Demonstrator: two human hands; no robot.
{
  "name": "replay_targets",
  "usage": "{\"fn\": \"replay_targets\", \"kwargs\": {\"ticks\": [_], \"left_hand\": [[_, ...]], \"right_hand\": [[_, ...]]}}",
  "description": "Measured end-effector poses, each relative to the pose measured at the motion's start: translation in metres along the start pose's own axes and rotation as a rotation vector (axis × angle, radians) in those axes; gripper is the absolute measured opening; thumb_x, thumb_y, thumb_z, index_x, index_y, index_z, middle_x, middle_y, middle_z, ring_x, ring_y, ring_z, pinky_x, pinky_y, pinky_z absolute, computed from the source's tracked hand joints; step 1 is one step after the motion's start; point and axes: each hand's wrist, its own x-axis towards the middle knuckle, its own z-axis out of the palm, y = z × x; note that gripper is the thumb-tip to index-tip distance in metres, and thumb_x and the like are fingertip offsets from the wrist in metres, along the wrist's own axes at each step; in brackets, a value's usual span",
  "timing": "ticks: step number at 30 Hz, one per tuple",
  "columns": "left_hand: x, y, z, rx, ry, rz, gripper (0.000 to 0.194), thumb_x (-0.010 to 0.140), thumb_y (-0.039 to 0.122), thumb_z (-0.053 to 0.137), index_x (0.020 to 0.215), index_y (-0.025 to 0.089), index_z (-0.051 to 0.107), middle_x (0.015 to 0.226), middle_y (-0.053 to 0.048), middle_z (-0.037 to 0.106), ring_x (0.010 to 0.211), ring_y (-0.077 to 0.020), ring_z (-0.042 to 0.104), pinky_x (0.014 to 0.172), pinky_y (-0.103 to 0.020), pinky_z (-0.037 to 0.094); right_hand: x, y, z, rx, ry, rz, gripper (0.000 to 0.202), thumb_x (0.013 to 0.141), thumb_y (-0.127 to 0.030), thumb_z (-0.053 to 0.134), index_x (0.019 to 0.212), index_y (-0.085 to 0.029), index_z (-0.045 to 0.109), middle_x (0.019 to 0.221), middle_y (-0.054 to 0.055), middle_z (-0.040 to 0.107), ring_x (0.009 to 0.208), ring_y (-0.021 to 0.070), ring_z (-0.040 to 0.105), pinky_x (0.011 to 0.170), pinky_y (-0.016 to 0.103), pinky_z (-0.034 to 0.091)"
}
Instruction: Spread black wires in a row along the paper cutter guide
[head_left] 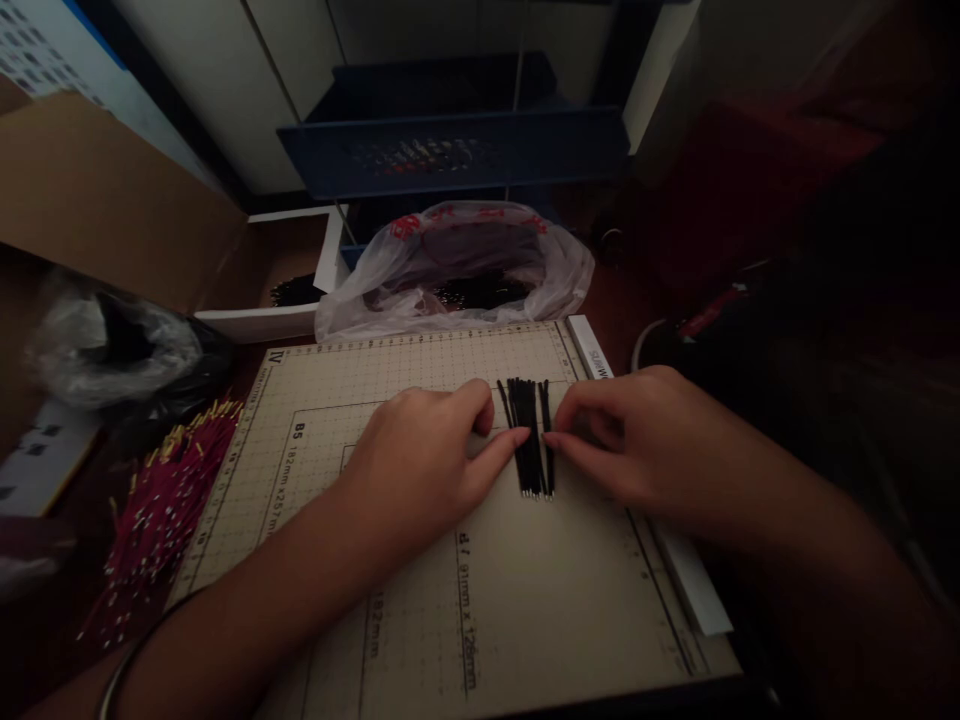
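A row of short black wires [531,450] with bare silvery lower ends lies on the cutting board [405,640]. Several are close together, and a few at the sides stand slightly apart. My left hand [420,450] comes in from the left, fingers curled, its thumb tip touching the wires and a gap between thumb and forefinger. From the right, my right hand [637,440] brings thumb and forefinger together at the rightmost black wires, seemingly pinching them. Its other fingers are curled and partly hidden.
Left of the board lies a heap of dark red wires [169,500] with yellowish ends. Behind are a plastic bag [555,265] and an open cardboard box [262,322], both holding dark pieces. A blue rack [457,150] stands farther back. A white rail [694,585] edges the board's right side.
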Motion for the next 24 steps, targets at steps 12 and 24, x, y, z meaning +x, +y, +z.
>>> {"fn": "replay_targets", "kwargs": {"ticks": [12,24], "left_hand": [[0.0001,-0.0006,0.0007,-0.007,0.005,0.025,0.032,0.097,0.049,0.064,0.081,0.022,0.057,0.067,0.001,0.063,0.064,-0.0204,0.055,0.060,-0.031,0.027],[-0.0009,0.0005,0.0000,-0.004,0.005,0.023,0.031,0.097,0.047,0.064,0.080,0.022,0.056,0.064,0.001,0.060,0.063,-0.0199,0.054,0.060,-0.031,0.026]], "right_hand": [[0.0009,0.0070,0.0012,-0.017,-0.024,0.052,0.042,0.091,-0.050,0.060,0.061,-0.023,0.070,0.055,-0.002,0.062,0.048,0.0069,0.047,0.047,0.025,0.028],[0.0025,0.0029,0.0030,-0.004,-0.007,0.049,0.040,0.090,-0.048,0.062,0.060,-0.022,0.069,0.053,-0.001,0.061,0.047,0.0069,0.047,0.047,0.024,0.029]]}}
